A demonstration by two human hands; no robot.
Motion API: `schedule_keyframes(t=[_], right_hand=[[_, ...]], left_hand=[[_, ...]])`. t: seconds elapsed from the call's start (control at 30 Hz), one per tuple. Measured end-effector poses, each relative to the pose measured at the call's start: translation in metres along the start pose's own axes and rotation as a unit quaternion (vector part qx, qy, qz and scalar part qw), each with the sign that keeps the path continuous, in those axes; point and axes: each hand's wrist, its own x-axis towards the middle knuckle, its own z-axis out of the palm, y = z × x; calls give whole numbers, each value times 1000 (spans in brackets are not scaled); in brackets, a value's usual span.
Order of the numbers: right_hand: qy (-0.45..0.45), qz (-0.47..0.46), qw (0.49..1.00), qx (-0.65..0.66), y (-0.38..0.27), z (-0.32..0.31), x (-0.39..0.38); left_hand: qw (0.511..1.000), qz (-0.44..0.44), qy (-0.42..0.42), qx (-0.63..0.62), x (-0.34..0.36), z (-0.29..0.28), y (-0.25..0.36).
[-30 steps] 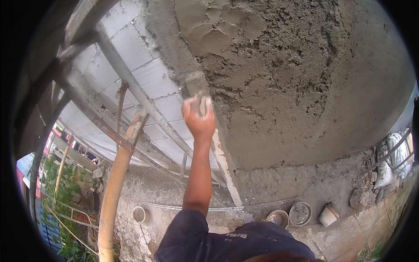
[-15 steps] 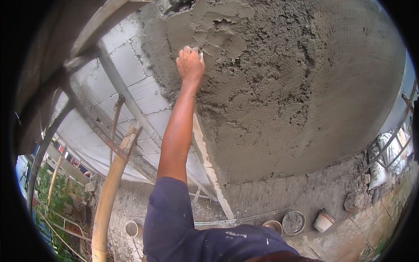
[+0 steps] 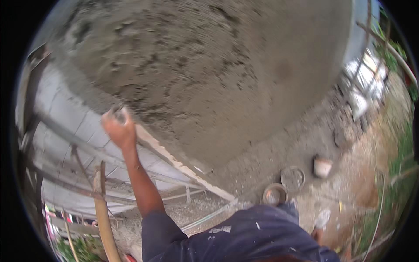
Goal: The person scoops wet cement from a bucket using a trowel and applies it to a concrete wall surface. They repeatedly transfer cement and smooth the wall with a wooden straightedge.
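My left hand [image 3: 119, 127] reaches up to the wall at the left edge of the wet grey plaster [image 3: 192, 83]. Its fingers are curled, with something greyish between thumb and fingers that blur keeps me from naming. A long pale wooden batten [image 3: 174, 162] slants down from beside this hand along the plaster's lower left edge; whether the hand touches it, I cannot tell. Left of the hand lie bare white wall blocks [image 3: 83, 120]. The plaster is rough and lumpy near the hand and smoother towards the right. My right hand is out of view.
Scaffold bars [image 3: 65, 139] and a bamboo pole [image 3: 105, 227] stand at the left. Near the wall's foot are a round container [image 3: 275, 194], a shallow round pan [image 3: 293, 179] and a pale bucket [image 3: 322, 167]. White sacks [image 3: 360, 87] lie at the far right.
The view has swung, so the wall and containers appear shifted. My left hand has come down along the plaster's left edge, closer to the visible upper part of the batten.
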Motion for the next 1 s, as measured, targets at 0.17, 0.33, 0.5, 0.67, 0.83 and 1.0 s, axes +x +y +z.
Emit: schedule_keyframes(t=[0.17, 0.33, 0.5, 0.67, 0.83, 1.0], right_hand=[[4, 58, 997, -44, -32, -49, -55], [-52, -37, 998, 27, -86, -101, -34], [-113, -184, 956, -196, -155, -20, 107], [262, -598, 623, -431, -129, 181, 376], [-4, -455, 745, -488, -171, 345, 444], [-110, -432, 760, -473, -138, 336, 396]], left_hand=[[912, -145, -356, 145, -294, -115, -48], [757, -241, -583, 171, -521, -130, -55], [687, -256, -636, 241, -613, -138, -20], [684, -291, -657, 128, -729, -131, 61], [556, -301, -744, 217, -795, -209, 118], [463, -333, -768, 290, -812, -287, 121]])
